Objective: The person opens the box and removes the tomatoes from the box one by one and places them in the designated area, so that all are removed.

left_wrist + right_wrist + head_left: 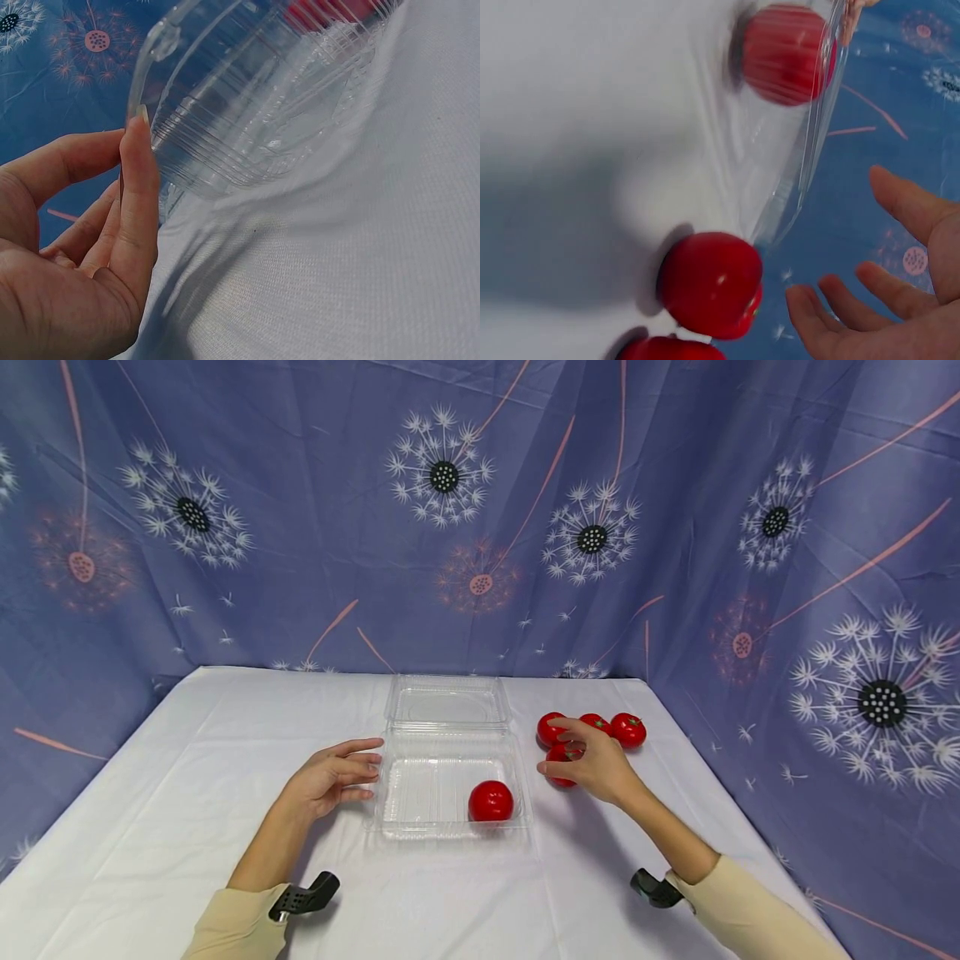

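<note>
A clear hinged plastic box (420, 785) lies with its lid (447, 702) folded back behind it. One red tomato (491, 802) sits in the box's right front corner. My left hand (330, 777) is at the box's left rim, fingers apart; in the left wrist view the fingertips overlap the box edge (139, 75), and firm contact is hard to confirm. Over the tomato group right of the box hovers my right hand (596, 764), thumb and fingers spread around a near tomato (558, 772). In the right wrist view a gap separates those fingers (900, 292) from the tomato (709, 281).
Beside the right hand are more red tomatoes with green tops, among them a left one (550, 727) and a rightmost one (628, 731). A white cloth (187, 827) covers the table. Blue dandelion-print curtains (322, 527) enclose the back and sides.
</note>
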